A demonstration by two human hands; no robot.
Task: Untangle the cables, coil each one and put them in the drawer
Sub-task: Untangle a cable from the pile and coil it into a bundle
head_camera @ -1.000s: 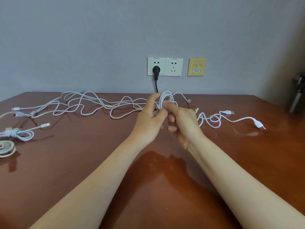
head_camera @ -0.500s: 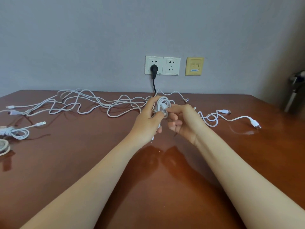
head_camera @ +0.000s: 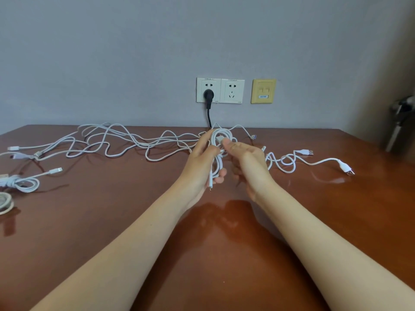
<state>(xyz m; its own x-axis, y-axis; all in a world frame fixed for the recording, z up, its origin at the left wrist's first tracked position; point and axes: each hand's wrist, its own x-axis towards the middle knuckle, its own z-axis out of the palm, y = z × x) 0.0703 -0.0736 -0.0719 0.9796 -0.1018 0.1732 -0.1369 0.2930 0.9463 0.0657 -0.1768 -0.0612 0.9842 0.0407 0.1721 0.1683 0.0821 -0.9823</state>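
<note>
Above the middle of the brown table [head_camera: 112, 221] my left hand [head_camera: 202, 162] grips a small coil of white cable [head_camera: 217, 140], fingers curled round its loops, a short end hanging below the palm. My right hand [head_camera: 247, 162] pinches the connector end at the top of that coil between thumb and forefinger. A long tangle of white cables [head_camera: 112, 142] spreads across the back left of the table. Another loose white cable [head_camera: 292, 160] with USB plugs lies to the right. No drawer is in view.
Two coiled white cables [head_camera: 22, 182] lie at the table's left edge, one [head_camera: 4, 202] cut off by the frame. A black plug [head_camera: 208, 95] sits in a wall socket [head_camera: 220, 90] behind the hands. A metal object [head_camera: 399, 122] stands at the far right.
The coil has dropped slightly in my left hand and a cable end now hangs below it. My right hand has shifted from wrapping to pinching the connector at the top.
</note>
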